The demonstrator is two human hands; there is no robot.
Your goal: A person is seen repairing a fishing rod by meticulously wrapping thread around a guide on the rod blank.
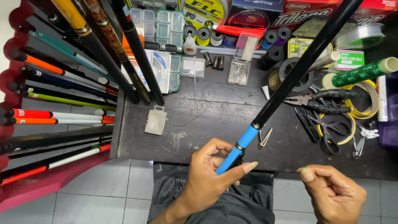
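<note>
Right, a dark cluttered table (pixel 215 124) stands over pale floor tiles (pixel 124 182), with red boxes (pixel 306 12) along its back edge. Left hand (pixel 211 174) clamps the blue-handled rod (pixel 244 141) at the table's front edge; right hand (pixel 331 193) curls loosely, fingertips pinched, holding nothing I can make out.

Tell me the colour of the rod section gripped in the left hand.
Bright blue, on the fishing rod in the left hand; head view.

Fishing rod (pixel 290 76): long black blank, bright blue section near butt, metal ring at blue-black joint. Slants from lower centre up to top right, above dark tabletop (pixel 215 124). Blue end gripped in left hand (pixel 207 178), fingers wrapped round it.
</note>
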